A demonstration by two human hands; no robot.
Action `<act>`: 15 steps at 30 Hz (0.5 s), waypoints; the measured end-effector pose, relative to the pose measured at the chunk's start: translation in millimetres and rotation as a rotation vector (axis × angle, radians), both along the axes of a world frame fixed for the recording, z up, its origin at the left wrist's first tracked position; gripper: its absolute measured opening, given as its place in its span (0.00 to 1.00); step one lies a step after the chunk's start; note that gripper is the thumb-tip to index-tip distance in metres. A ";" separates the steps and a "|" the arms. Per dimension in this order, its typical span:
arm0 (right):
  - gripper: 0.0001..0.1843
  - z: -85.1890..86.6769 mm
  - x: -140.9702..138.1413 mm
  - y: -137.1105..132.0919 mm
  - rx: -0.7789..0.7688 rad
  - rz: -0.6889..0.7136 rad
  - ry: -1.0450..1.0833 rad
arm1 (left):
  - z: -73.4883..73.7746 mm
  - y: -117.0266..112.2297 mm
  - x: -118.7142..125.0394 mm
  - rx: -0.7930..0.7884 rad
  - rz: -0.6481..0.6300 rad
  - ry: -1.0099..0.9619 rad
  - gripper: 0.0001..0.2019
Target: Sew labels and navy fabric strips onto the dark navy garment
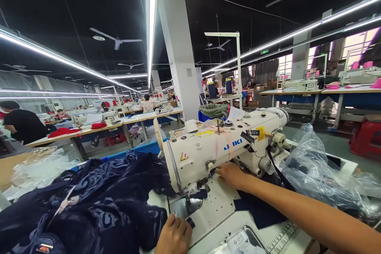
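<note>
A white JUKI sewing machine (208,143) stands before me, its arm running from centre to right. My left hand (175,235) rests at the front edge of the bed, below the shiny metal plate (186,206). Its fingers are curled onto a small dark piece of fabric (191,222). Under the machine arm, my right hand (231,175) lies on the bed with its fingers drawn together; what the fingertips hold, if anything, is hidden. Another narrow dark strip of cloth lies by the needle area, whose details are unclear.
Patterned navy fabric (110,206) is heaped at the left of the machine. Clear plastic bags (324,170) lie at the right, above a printed ruler scale (285,238). Two dark thread cones (228,86) stand behind. A person (22,123) works at a far-left table.
</note>
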State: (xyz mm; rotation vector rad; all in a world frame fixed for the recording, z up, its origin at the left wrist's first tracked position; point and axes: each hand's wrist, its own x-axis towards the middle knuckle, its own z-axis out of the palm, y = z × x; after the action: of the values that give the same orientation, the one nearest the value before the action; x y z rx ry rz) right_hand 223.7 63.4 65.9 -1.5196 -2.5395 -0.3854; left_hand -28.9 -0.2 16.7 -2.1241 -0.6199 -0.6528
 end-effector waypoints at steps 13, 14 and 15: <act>0.13 -20.0 -11.9 23.4 0.104 0.039 0.147 | -6.9 5.3 -2.3 0.009 -0.022 -0.013 0.13; 0.13 -18.5 -5.8 18.5 0.113 0.035 0.168 | -6.1 4.6 -2.2 0.002 -0.023 -0.014 0.14; 0.12 -16.7 0.7 12.4 0.120 0.033 0.186 | -5.5 4.0 -2.1 -0.003 -0.025 -0.015 0.14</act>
State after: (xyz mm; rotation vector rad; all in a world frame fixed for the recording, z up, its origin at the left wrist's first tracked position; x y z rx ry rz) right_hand 224.4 75.8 49.3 -1.3990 -2.3519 -0.3660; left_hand -31.0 3.7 11.2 -2.1347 -0.6042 -0.6830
